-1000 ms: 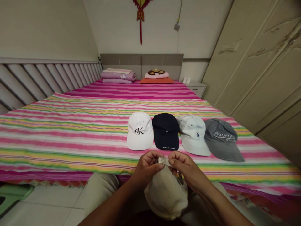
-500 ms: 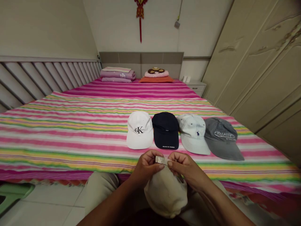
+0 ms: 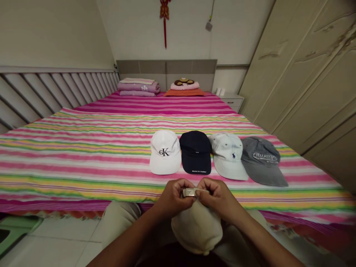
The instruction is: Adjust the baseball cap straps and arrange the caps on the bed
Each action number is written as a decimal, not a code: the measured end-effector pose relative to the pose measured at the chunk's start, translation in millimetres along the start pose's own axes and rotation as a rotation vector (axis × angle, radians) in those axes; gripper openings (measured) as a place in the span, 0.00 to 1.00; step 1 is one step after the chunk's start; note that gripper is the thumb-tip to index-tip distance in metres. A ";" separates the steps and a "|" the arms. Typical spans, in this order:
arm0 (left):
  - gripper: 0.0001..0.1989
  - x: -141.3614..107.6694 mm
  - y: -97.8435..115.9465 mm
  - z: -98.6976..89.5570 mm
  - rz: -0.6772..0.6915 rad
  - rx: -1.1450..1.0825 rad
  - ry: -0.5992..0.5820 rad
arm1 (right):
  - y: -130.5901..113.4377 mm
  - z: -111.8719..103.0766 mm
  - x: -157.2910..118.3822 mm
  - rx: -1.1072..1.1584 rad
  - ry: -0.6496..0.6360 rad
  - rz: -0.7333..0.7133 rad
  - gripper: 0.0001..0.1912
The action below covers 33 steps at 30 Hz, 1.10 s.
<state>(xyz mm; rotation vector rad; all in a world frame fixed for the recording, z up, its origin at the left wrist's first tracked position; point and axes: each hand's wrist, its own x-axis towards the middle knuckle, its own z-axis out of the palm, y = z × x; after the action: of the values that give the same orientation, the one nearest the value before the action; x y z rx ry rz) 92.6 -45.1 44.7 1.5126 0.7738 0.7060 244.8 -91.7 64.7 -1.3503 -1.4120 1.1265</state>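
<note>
A beige cap (image 3: 197,228) hangs over my lap, its crown toward me and its back strap up. My left hand (image 3: 175,198) pinches the strap beside a metal buckle (image 3: 189,192). On the buckle's other side, my right hand (image 3: 215,196) grips the strap, its thumb against the buckle's edge. Beyond my hands lie a white cap (image 3: 165,154) with CK lettering, a navy cap (image 3: 195,152), a pale blue cap (image 3: 228,155) with a small emblem and a grey cap (image 3: 263,161), side by side with brims toward me.
The caps lie on a bed with a striped sheet (image 3: 83,155). Folded purple bedding (image 3: 139,88) and a pink pillow stack (image 3: 184,86) are by the headboard (image 3: 150,67). A wardrobe (image 3: 306,74) stands at right, and a green stool (image 3: 19,231) at lower left.
My right fingers have come closer to the buckle, the thumb now touching its edge. The strap has dipped slightly and more of it shows at the right hand. The other caps have stayed put.
</note>
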 end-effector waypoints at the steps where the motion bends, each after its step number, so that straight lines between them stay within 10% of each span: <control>1: 0.07 0.3 -0.1 0.1 0.053 0.109 0.013 | -0.1 0.1 0.0 0.010 -0.005 0.004 0.10; 5: 0.07 -0.5 -0.6 1.1 0.214 0.419 0.072 | 1.2 1.6 0.4 0.147 -0.043 0.093 0.11; 14: 0.15 -7.9 -2.8 -8.1 -0.031 -0.423 -0.155 | 7.2 2.7 0.5 0.377 -0.052 0.156 0.14; 33: 0.09 -4.8 -1.9 -4.1 -0.016 -0.343 -0.001 | 2.4 3.1 1.3 0.418 -0.088 0.066 0.09</control>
<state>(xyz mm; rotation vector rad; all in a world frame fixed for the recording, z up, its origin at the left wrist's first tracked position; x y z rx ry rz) 86.3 -46.5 43.2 1.1940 0.6262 0.7822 242.2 -90.5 61.7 -1.0637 -1.1159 1.4466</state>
